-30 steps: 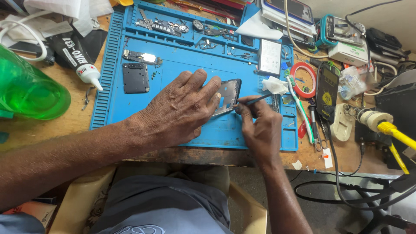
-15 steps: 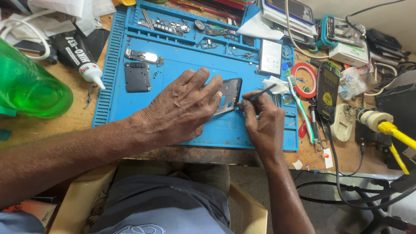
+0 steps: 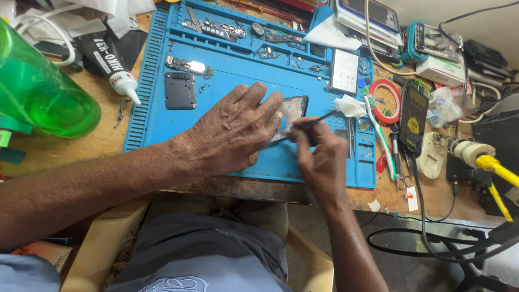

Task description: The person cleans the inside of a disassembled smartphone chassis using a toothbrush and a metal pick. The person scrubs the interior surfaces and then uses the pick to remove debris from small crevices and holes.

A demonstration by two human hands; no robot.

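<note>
Blue was the work mat (image 3: pixel 162 124), small parts scattered at twelve o'clock. Our left hand (image 3: pixel 232 132) pressed flat, fingers spread, on the open phone (image 3: pixel 292 111). Our right hand (image 3: pixel 319 157) pinched a thin tool (image 3: pixel 313 123), maybe still prying; lots stayed unbuilt.

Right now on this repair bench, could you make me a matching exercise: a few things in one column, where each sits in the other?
Things:
1. green bottle
2. red tape roll
3. phone frame
4. thin tool

Places:
A. pinched in the right hand
B. far left on the wooden bench
C. under the left hand fingertips on the blue mat
D. right edge of the mat, beside a black meter

Pairs: 1-B, 2-D, 3-C, 4-A
</note>
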